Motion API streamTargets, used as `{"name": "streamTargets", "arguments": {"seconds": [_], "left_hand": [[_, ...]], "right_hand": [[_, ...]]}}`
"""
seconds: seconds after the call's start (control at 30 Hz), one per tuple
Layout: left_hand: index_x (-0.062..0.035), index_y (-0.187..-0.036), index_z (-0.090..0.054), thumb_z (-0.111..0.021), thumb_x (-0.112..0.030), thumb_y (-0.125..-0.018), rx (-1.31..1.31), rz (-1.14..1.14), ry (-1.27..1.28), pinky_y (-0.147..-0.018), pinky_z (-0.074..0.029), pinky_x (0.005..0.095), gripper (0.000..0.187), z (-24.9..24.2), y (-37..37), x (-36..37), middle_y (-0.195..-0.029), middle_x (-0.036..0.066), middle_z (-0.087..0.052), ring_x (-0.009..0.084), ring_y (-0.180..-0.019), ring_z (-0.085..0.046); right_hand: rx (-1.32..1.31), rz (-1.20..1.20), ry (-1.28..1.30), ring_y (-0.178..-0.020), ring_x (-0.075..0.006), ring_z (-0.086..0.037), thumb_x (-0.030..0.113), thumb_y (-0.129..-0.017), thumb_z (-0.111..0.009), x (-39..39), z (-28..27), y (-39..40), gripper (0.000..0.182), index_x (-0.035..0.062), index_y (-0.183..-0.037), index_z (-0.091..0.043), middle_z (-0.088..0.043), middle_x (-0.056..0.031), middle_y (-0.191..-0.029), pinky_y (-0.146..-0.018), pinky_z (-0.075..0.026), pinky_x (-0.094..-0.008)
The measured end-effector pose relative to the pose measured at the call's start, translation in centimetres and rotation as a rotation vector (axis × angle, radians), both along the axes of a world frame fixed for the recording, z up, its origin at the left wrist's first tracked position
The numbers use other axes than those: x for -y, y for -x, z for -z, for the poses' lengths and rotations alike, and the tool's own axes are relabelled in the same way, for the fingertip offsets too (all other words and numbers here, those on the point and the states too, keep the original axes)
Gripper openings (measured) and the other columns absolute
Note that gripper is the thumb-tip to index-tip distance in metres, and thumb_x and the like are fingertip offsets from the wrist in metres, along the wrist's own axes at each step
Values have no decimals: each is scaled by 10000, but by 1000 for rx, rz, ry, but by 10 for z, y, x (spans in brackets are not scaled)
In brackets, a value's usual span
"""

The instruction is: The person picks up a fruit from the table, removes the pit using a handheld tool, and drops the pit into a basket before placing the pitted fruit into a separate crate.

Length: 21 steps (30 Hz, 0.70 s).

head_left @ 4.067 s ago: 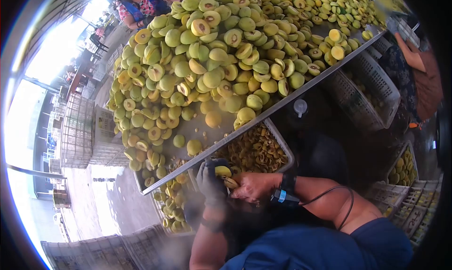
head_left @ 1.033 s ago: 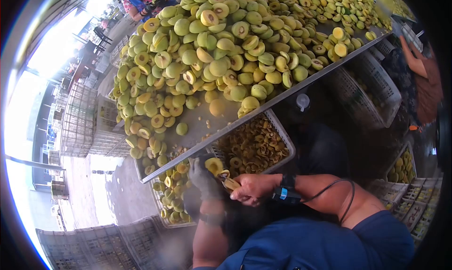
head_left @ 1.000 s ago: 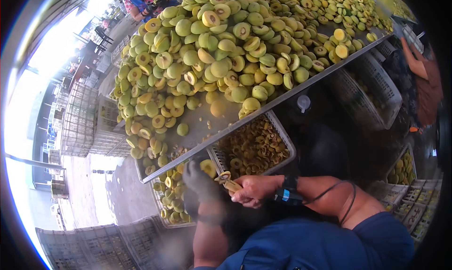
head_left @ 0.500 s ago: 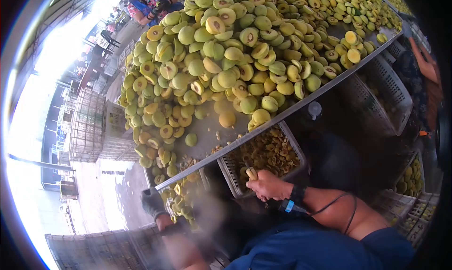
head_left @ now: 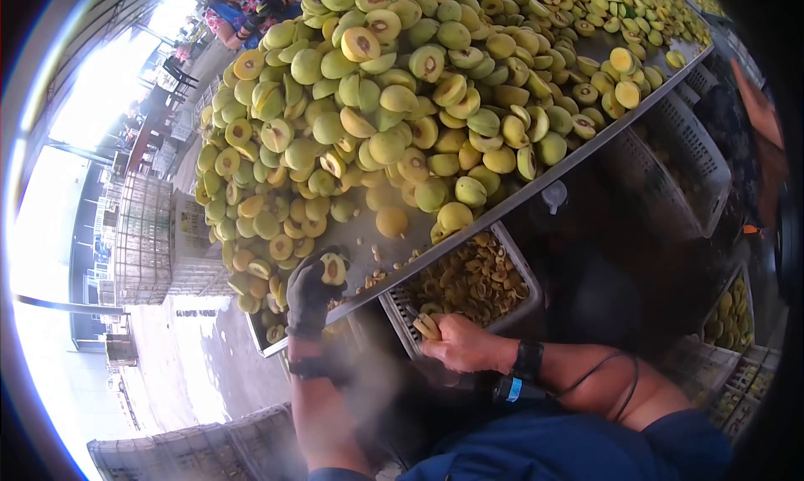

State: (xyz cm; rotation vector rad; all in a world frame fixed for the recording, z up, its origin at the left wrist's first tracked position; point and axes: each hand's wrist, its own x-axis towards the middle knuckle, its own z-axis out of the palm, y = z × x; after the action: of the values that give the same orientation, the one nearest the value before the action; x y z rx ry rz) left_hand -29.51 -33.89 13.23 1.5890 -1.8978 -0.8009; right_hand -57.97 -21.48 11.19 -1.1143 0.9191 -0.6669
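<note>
My left hand (head_left: 307, 298), in a dark grey glove, is closed around a pale green fruit half (head_left: 333, 269) with a brown pit hollow. It is at the near edge of the metal table (head_left: 356, 230). My right hand (head_left: 462, 343), bare, grips a small tool with a light wooden-looking handle (head_left: 428, 326); a thin, dark tip points up and left from it. Below that hand is a white plastic crate (head_left: 536, 290) of brownish fruit scraps. A large heap of green-yellow fruit halves (head_left: 368, 112) covers much of the table.
Loose pits lie along the table edge. A pale crate (head_left: 699, 158) stands under the table at right, and stacked crates of fruit (head_left: 729, 313) are at lower right. Caged stacks (head_left: 155, 238) rise at left. Another person (head_left: 243, 7) works at the far side; a person's arm (head_left: 758, 104) shows at right.
My left hand has come up and right from below the table edge and now holds a fruit half. My right hand, with the tool, has shifted slightly left and down.
</note>
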Motion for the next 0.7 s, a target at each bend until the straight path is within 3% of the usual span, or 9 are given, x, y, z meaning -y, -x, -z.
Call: {"name": "streamTargets", "arguments": {"seconds": [0.07, 0.1, 0.2, 0.23, 0.3, 0.37, 0.5, 0.57, 0.7], "left_hand": [[45, -1234, -682, -583, -33, -943, -28, 33, 28, -730, -578, 288, 317, -26, 23, -28, -1034, 90, -750, 161, -883, -709], [45, -1234, -682, -579, -31, -939, -105, 11, 29, -738, -578, 289, 321, -27, 35, -40, -1031, 95, -751, 161, -886, -708], [46, -1218, -693, -571, -47, -951, -666, -95, -194, -840, -564, 308, 308, -36, 71, -71, -1091, 111, -745, 172, -964, -699], [49, -1212, -695, -568, -77, -965, -676, -86, -197, -863, -558, 312, 306, -31, 74, -78, -1104, 113, -742, 176, -983, -695], [67, -1184, -703, -510, -205, -1020, -824, -110, -269, -911, -543, 331, 371, -27, 89, -93, -1136, 127, -728, 189, -1035, -676], [67, -1183, -704, -477, -233, -1028, -647, -147, -237, -907, -541, 333, 407, -28, 102, -105, -1130, 123, -729, 190, -1012, -674], [45, -1200, -708, -528, -191, -1018, -795, -223, -308, -893, -534, 338, 347, -13, 100, -115, -1140, 106, -728, 181, -972, -670], [32, -1178, -716, -554, -185, -1014, -499, -120, -38, -890, -529, 343, 317, 17, 89, -118, -1127, 92, -729, 176, -963, -668], [10, -1104, -734, -570, -207, -1023, -9, 13, 262, -848, -529, 347, 284, 7, 92, -122, -1064, 74, -735, 159, -930, -661]], "right_hand": [[39, 15, 66, -758, -338, -682, 161, -905, -651, 1, 1, -2, 192, -19, -967, -628, -692, -181, -808, -716, -512, -442], [-43, -88, 34, -869, -255, -665, 150, -919, -658, 7, -11, 5, 257, -38, -1085, -602, -695, -151, -919, -807, -517, -404], [39, -9, 101, -825, -335, -679, 129, -904, -658, 4, -14, 1, 217, -30, -1044, -614, -693, -199, -880, -762, -514, -439], [68, 19, 123, -811, -362, -684, 122, -899, -658, 2, -15, 0, 204, -27, -1031, -618, -693, -215, -868, -747, -514, -451], [-18, -4, 162, -854, -311, -676, 130, -912, -659, 4, -19, 3, 240, -38, -1074, -602, -700, -198, -927, -795, -521, -415], [-79, -7, 207, -876, -283, -671, 127, -920, -659, 1, -18, 4, 251, -41, -1096, -595, -704, -189, -958, -824, -524, -397], [-115, -32, 232, -877, -268, -661, 106, -931, -646, -6, -6, -1, 216, -33, -1091, -603, -702, -184, -955, -835, -522, -393], [-62, -81, 206, -877, -251, -656, 100, -938, -640, -8, -3, -1, 200, -31, -1086, -609, -703, -178, -950, -837, -521, -388], [95, -195, 48, -879, -211, -644, 92, -947, -634, -5, -1, 0, 181, -23, -1086, -627, -709, -151, -945, -837, -520, -376]]}}
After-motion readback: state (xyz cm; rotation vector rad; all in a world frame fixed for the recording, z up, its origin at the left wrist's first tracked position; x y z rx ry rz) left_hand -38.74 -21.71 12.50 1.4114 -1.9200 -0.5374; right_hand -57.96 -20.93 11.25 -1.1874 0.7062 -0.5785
